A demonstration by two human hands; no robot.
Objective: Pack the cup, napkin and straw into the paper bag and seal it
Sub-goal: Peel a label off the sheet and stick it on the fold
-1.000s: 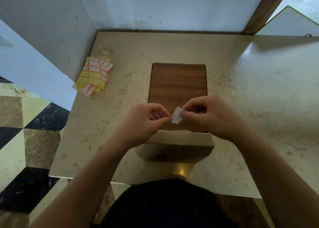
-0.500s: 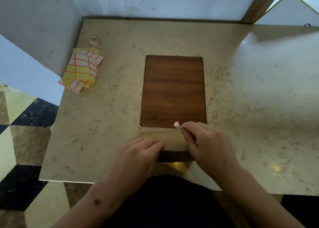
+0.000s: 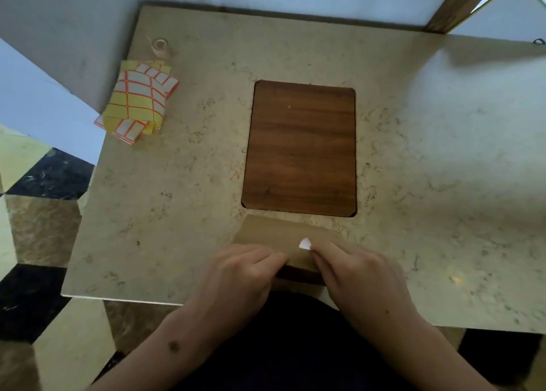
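Note:
A brown paper bag [image 3: 274, 232] stands at the table's near edge with its top folded flat. My left hand [image 3: 242, 275] presses on the fold's left side with curled fingers. My right hand [image 3: 360, 275] pinches a small white sticker [image 3: 305, 244] at its fingertips and holds it against the folded top. The cup, napkin and straw are not in sight.
A dark wooden board [image 3: 300, 148] lies on the beige marble table [image 3: 428, 169] just beyond the bag. Yellow sheets of orange-edged stickers [image 3: 139, 103] and a small tape roll [image 3: 160, 46] sit at the far left corner. Walls close the back and left.
Both hands have come down from above the board to the bag's folded top. The sticker went from held between both hands to pinched by my right hand alone, now on the fold.

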